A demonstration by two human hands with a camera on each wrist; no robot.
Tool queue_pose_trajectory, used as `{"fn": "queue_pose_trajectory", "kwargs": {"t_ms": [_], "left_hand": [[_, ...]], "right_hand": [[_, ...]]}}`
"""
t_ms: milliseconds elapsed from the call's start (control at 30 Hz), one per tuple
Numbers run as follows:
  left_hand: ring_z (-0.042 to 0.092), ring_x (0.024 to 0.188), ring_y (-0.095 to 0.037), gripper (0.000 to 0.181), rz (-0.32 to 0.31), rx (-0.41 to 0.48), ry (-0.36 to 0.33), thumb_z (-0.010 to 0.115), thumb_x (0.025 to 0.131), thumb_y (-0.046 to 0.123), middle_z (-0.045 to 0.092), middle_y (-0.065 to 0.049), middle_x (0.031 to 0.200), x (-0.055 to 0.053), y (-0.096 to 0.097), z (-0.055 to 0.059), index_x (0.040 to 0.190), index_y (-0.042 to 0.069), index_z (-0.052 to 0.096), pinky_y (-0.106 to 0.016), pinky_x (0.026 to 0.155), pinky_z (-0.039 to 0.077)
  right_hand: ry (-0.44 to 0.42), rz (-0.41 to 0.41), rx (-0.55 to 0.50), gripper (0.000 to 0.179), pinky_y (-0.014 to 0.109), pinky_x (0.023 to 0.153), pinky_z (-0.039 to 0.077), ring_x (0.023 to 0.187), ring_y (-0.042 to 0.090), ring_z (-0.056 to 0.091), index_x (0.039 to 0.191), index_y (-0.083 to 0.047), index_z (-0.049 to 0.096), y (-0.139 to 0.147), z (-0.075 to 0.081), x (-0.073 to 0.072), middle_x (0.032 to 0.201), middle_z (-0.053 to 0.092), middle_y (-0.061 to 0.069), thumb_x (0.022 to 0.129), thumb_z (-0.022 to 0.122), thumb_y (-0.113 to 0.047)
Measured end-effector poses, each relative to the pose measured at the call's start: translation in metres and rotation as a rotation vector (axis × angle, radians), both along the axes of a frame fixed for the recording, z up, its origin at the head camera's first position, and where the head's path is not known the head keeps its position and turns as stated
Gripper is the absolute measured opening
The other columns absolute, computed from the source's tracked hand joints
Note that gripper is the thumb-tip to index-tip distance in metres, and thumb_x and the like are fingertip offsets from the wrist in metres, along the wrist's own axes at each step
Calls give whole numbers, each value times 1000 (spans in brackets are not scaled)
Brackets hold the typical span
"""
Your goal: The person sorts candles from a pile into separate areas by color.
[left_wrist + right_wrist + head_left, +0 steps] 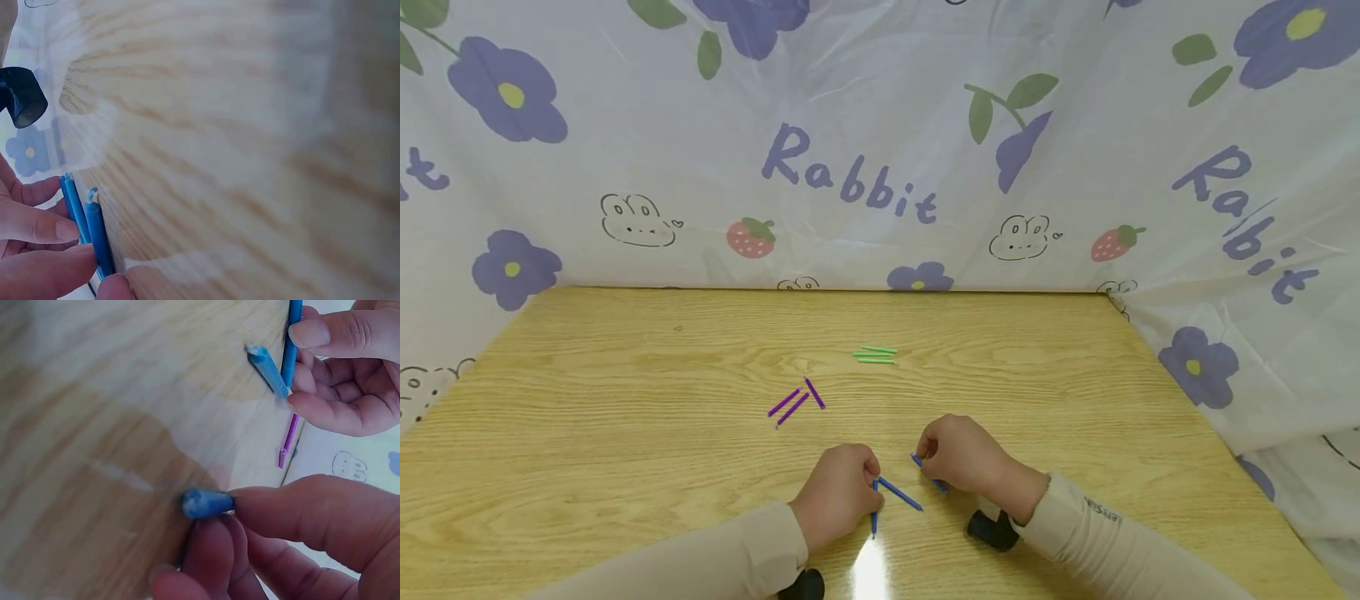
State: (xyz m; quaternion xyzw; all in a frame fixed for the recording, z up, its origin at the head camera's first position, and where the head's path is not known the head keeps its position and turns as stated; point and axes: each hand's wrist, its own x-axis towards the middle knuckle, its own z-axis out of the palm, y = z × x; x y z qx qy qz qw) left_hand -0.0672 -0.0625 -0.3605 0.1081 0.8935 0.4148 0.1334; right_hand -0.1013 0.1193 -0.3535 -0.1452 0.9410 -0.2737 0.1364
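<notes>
Three thin blue candles lie between the hands in the head view. My left hand (841,493) pinches one blue candle (874,523) between thumb and fingers, low at the wood. A second blue candle (901,495) slants away with one end by the left fingertips. On the right side, my right hand (967,457) grips the third blue candle (940,485), its fingers covering the middle. The right wrist view looks at the end of this candle (209,504), held between thumb and fingers.
Left of centre on the wooden table (625,467) lie three purple candles (784,403), one angled across the others' ends. Three green candles (877,354) lie side by side farther back. A patterned white cloth (850,242) hangs behind the table and at its sides.
</notes>
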Motion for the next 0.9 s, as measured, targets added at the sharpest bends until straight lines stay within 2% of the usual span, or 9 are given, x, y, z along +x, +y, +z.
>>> {"fn": "queue_pose_trajectory", "kwargs": {"t_ms": [233, 467, 633, 900], "left_hand": [[48, 69, -16, 17, -6, -9, -8, 71, 70, -8, 52, -2, 74, 0, 0, -1, 82, 0, 60, -26, 61, 42], [48, 69, -15, 17, -12, -22, 3, 71, 70, -8, 52, -2, 73, -1, 0, -1, 81, 0, 61, -26, 61, 42], [48, 69, -15, 17, -20, -20, -2, 70, 71, -9, 52, -2, 74, 0, 0, -1, 82, -1, 61, -26, 61, 43], [48, 69, -15, 17, -29, -12, 11, 69, 70, -10, 52, -1, 73, 0, -1, -1, 81, 0, 61, -26, 61, 42]], "right_hand": [[-15, 7, -29, 10, 24, 51, 41, 53, 10, 49, 74, -7, 67, -1, -1, -1, 67, 59, -3, 74, 69, 3], [-38, 3, -49, 3, 25, 56, 44, 57, 11, 51, 82, -3, 70, 4, -1, -3, 74, 63, -2, 79, 70, -1], [-5, -32, -57, 5, 25, 61, 46, 63, 10, 53, 85, -5, 72, 9, 2, -7, 77, 65, -2, 81, 70, -3], [-14, -100, -94, 8, 27, 62, 47, 68, 10, 56, 89, -6, 72, 15, 8, -15, 79, 65, -2, 84, 66, -4]]}}
